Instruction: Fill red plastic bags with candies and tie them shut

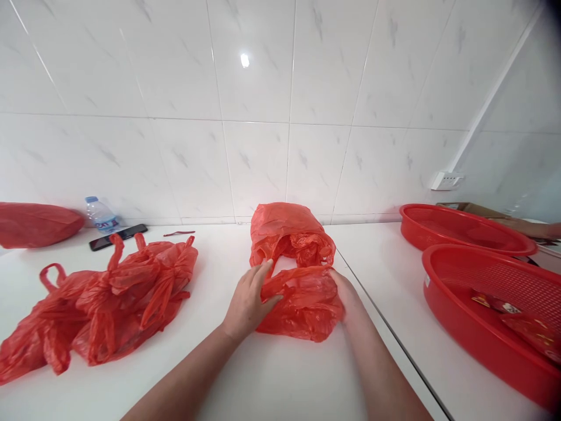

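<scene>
A crumpled red plastic bag (pixel 302 298) lies on the white counter (pixel 272 380) in front of me. My left hand (pixel 249 301) grips its left edge, thumb and fingers pinched into the plastic. On the bag's right side my right hand (pixel 346 292) presses against it with fingers curled into the folds. Just behind it sits a second red bag (pixel 287 231), puffed up and touching the first one.
A pile of knotted red bags (pixel 105 301) lies at the left. Behind it are a black phone (pixel 117 236), a small water bottle (pixel 100 215) and a red lid-like thing (pixel 37 223). Two red plastic baskets (pixel 464 231) (pixel 495 310) stand at the right; another person's hand (pixel 541 229) shows beyond them.
</scene>
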### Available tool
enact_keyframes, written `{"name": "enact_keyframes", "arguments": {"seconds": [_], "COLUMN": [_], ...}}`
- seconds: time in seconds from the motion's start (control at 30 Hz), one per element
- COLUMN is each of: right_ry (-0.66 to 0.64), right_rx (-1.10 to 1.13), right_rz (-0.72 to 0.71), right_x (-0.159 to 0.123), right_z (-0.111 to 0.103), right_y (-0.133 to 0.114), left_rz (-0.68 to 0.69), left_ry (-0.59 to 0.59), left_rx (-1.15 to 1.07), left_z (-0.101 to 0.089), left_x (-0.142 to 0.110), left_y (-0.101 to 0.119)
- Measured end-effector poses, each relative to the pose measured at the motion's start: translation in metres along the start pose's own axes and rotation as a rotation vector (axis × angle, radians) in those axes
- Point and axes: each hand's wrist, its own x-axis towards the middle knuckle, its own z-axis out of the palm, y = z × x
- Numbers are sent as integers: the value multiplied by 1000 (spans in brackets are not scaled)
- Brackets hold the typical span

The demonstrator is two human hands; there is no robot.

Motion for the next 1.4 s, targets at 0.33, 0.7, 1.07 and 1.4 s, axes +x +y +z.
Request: {"name": "enact_keyframes", "arguments": {"seconds": [0.33, 0.7, 1.07, 1.4], "right_ry": [543, 389, -166, 307], "right_rx": [-570, -1228, -1211, -1011], "right_rz": [-587, -357, -371, -634], "right_x": [-38, -60, -75, -111], "right_z": [23, 8, 58, -33], "right_y": [-36, -34, -25, -77], "left_rz": [-286, -454, -556, -798], "left_ry": [41, 25, -109, -153], "left_rx": [-161, -482, -802, -1061], "left_z": [12, 18, 18, 8], "left_x": [-3, -6, -7, -2], "left_y": [-9, 1, 11, -1]}}
